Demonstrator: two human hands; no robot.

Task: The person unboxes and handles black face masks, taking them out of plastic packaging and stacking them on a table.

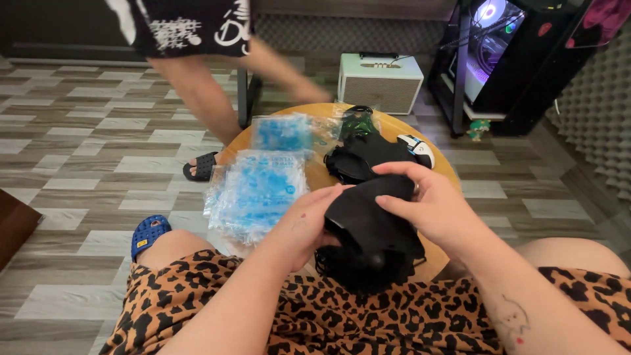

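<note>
Gripping a black fabric piece [368, 217] from both sides, the left hand [309, 223] clasps its left edge with the thumb tucked under, and the right hand [430, 204] curls fingers over its top right; it hangs above the round wooden table's [401, 125] near edge, over a black pile [368, 263]; clear blue-printed packets [259, 190] lie along the table's left edge; more black pieces [361, 154] sit at its centre.

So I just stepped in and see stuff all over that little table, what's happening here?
A seated person holds a black fabric piece in both hands, left hand beneath it, right hand gripping its top edge. More black pieces and clear blue packets lie on the round wooden table. Another person stands beyond the table.
</note>
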